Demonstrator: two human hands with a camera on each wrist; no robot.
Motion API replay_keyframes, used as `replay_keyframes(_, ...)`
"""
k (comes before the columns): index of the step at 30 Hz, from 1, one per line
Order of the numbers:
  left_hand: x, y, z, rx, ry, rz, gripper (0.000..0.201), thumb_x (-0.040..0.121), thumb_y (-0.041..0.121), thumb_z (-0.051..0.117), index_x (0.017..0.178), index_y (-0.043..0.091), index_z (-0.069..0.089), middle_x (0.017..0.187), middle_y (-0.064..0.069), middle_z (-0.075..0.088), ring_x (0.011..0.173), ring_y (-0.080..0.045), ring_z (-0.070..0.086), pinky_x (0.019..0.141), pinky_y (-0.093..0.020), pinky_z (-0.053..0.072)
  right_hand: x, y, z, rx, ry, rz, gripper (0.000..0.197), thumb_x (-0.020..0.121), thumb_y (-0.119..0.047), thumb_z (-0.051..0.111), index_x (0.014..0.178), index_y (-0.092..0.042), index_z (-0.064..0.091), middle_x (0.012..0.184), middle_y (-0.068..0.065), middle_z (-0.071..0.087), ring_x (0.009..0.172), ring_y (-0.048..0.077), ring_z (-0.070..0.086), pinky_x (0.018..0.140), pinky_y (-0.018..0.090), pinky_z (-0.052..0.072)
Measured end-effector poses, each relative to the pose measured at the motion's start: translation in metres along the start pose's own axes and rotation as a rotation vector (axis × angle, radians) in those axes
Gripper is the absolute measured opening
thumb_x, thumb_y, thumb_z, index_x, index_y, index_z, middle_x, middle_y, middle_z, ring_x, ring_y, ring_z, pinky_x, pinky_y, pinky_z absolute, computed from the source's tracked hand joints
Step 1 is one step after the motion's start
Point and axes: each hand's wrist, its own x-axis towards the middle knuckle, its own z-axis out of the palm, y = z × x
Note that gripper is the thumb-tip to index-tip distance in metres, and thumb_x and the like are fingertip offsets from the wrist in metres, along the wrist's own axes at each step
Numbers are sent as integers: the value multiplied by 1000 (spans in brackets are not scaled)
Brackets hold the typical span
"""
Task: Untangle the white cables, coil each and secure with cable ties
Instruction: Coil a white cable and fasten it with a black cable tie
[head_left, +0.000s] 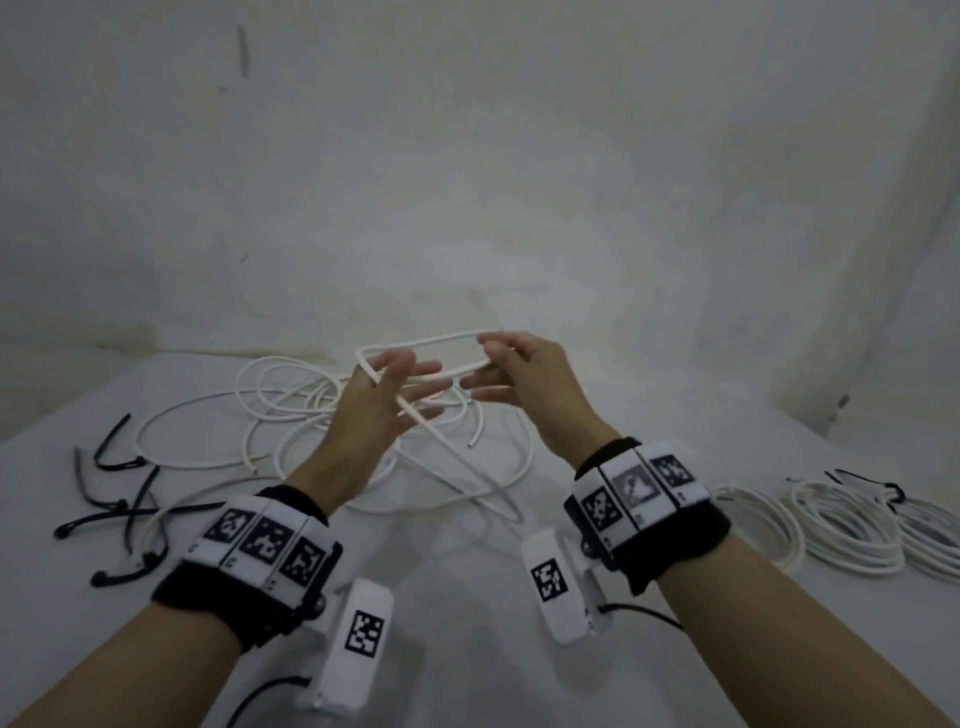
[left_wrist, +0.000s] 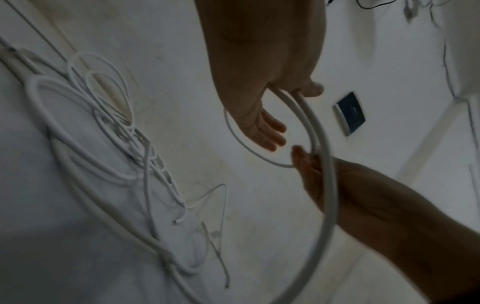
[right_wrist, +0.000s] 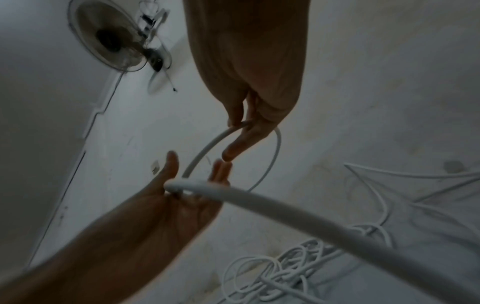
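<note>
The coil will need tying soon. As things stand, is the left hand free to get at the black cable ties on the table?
Probably not yet: the left hand has the white cable looped over its fingers. The cable ties lie unobstructed to its left.

White table (head_left: 467, 597) with tangled white cables (head_left: 291, 410), black cable ties (head_left: 119, 499), tied coils (head_left: 852, 525).

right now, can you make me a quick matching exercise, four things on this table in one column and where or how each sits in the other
Things:
1. black cable ties
2. coiled cables
3. tangled cables
4. cable loop

Places:
A. piled loose, table centre
B. held up between both hands
C. scattered, table's left
D. lying wound, table's right

Pairs: 1-C, 2-D, 3-A, 4-B
</note>
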Motion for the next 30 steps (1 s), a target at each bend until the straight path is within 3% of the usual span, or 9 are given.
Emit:
replay_keyframes(3,1,7,2,-64,13,98,4,97,9,42,96,13,44,77,-2,71,79,-18,72,71,-27,58,-2,8,-3,-559,-83,-85,17,96,-21,50,95,-10,63,64,-1,59,48,9,56,51,25,45)
replay_keyframes(6,0,17,3,-139,-48,96,9,100,12,35,97,12,43,80,-5,73,82,-22,72,73,-28,57,-10,13,-6,-1238,-214,-320,31,92,-45,49,93,-23,70,72,-6,46,72,13,45,64,28,31)
replay_keyframes(10,-7,20,10,-21,-97,111,18,100,25,33,103,15,48,79,-3,73,78,-22,72,64,-27,56,-24,15,8,-1065,-452,-446,20,91,-33,58,98,-21,72,105,0,57,90,14,53,70,24,37)
replay_keyframes(13,-9,21,7,105,-149,121,26,99,34,32,112,19,49,91,-4,73,88,-27,71,72,-32,58,-28,15,8,-790,-587,-223,12,86,-21,66,92,-13,73,86,3,64,68,6,54,65,14,42)
replay_keyframes(17,-11,19,-3,372,-192,176,39,97,45,27,124,31,51,116,2,66,101,-19,67,87,-38,52,-28,13,4,-358,-365,-230,9,86,-1,62,92,-6,59,66,7,59,53,8,55,56,18,48)
replay_keyframes(20,-16,12,-6,476,-213,230,37,99,43,27,124,33,52,112,2,68,100,-16,67,88,-37,52,-23,1,3,9,-139,-284,58,85,9,59,127,-19,31,71,13,56,54,15,59,56,23,51)
replay_keyframes(22,-20,9,-5,478,-230,236,38,95,42,30,121,32,54,109,2,69,100,-16,66,88,-34,53,-20,-9,2,53,-104,-350,74,86,9,56,134,-37,24,79,15,54,58,19,63,61,27,54)
replay_keyframes(27,-25,11,1,405,-296,214,34,98,33,38,120,17,58,116,2,67,109,-15,63,89,-25,52,-9,-13,5,-498,-116,-591,43,87,6,49,121,-18,60,97,7,66,79,20,70,74,33,58)
replay_keyframes(30,-26,13,2,337,-278,266,33,99,28,36,103,3,58,102,-12,71,91,-28,70,79,-26,54,-6,-11,4,-1164,181,-934,24,78,-14,67,101,-20,72,75,1,70,57,22,65,43,22,40)
